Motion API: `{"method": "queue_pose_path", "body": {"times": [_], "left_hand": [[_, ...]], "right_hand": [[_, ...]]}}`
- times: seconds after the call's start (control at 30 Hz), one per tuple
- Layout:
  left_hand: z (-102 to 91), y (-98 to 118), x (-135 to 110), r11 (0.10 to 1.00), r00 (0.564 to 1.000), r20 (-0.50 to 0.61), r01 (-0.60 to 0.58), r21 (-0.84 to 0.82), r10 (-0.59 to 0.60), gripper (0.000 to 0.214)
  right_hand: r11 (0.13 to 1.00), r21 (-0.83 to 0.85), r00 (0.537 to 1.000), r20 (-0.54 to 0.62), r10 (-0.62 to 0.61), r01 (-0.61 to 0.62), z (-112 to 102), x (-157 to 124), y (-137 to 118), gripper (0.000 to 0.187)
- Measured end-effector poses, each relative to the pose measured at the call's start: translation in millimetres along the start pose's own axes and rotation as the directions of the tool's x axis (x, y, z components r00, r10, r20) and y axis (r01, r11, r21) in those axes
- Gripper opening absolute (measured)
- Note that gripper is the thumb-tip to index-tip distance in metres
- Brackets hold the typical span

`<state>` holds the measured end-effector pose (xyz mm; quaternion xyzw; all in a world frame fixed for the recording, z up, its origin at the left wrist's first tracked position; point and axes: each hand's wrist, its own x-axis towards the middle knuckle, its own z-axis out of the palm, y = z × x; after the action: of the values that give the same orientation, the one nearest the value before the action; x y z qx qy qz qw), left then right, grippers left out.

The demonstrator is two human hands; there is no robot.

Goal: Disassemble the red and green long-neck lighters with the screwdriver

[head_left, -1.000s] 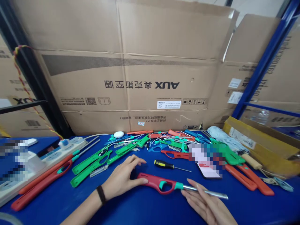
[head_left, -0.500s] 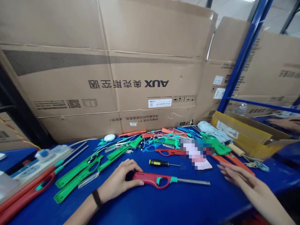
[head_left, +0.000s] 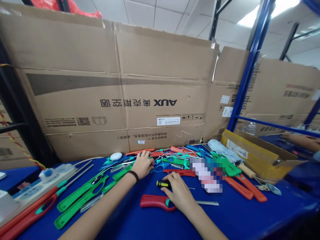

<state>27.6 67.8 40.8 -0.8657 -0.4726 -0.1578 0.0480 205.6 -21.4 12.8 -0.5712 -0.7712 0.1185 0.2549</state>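
Observation:
My left hand (head_left: pixel 143 163) reaches forward into the pile of green and red lighter shells (head_left: pixel 175 160) at the back of the blue table (head_left: pixel 237 216). Its fingers are bent down onto the parts, and what they grip is hidden. My right hand (head_left: pixel 178 195) lies over a black-and-yellow screwdriver (head_left: pixel 160 183), fingers curled on its handle. Just below that hand a red stick lighter (head_left: pixel 152 201) with a teal trigger lies flat, its metal tube (head_left: pixel 207 203) pointing right.
Long green lighter shells (head_left: pixel 80 193) and red ones (head_left: pixel 27 213) lie at the left beside a white power strip (head_left: pixel 37 185). Big cardboard boxes (head_left: pixel 140 100) wall the back. An open cardboard box (head_left: pixel 257 155) and a blue rack post (head_left: pixel 246 70) stand right. Another person's hand (head_left: pixel 300 140) shows far right.
My left hand let go of the red lighter's grip and moved forward into the pile. My right hand came in from the right onto the screwdriver. The camera tilted up.

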Motion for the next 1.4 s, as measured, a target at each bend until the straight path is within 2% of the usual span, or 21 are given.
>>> {"method": "queue_pose_path", "body": {"times": [0.2,0.3,0.4,0.53,0.67,0.8,0.9,1.17,1.4], "left_hand": [[7.6,-8,5,1.000,0.998,0.055,0.020,-0.009,-0.020,0.008],[11.4,-5,5,0.999,0.998,0.036,0.043,-0.014,-0.043,0.003],[7.4,-1,-1,0.998,0.999,-0.018,0.049,-0.032,-0.049,0.005],[-10.5,-1,-28,0.995,0.996,-0.071,0.038,-0.091,-0.045,0.012],[-28.8,-3,-66,0.987,0.997,-0.065,0.021,-0.158,-0.031,0.019],[-35.5,-2,-91,0.946,1.000,-0.002,0.005,-0.323,-0.006,0.019],[-33.4,0,-99,0.942,0.999,0.036,-0.013,-0.336,0.027,0.018],[-29.8,16,-111,0.944,0.988,0.081,-0.098,-0.316,0.130,0.015],[-32.1,21,-110,0.963,0.982,0.033,-0.178,-0.201,0.188,0.016]], "right_hand": [[0.996,0.071,0.998,0.001,-0.059,0.059,-1,-2,5,0.021],[0.992,0.095,0.996,-0.033,-0.080,0.083,1,-2,8,0.021],[0.980,0.158,0.987,-0.120,-0.106,0.124,-1,1,14,0.021],[0.957,0.225,0.967,-0.217,-0.131,0.180,-15,11,12,0.020],[0.916,0.298,0.942,-0.279,-0.185,0.268,-27,29,-2,0.019],[0.871,0.349,0.879,-0.444,-0.172,0.347,-24,41,-14,0.021],[0.860,0.350,0.843,-0.515,-0.155,0.372,-17,40,-14,0.021],[0.867,0.330,0.862,-0.469,-0.194,0.374,-13,30,-8,0.021],[0.856,0.327,0.869,-0.433,-0.240,0.400,-14,26,-11,0.022]]}}
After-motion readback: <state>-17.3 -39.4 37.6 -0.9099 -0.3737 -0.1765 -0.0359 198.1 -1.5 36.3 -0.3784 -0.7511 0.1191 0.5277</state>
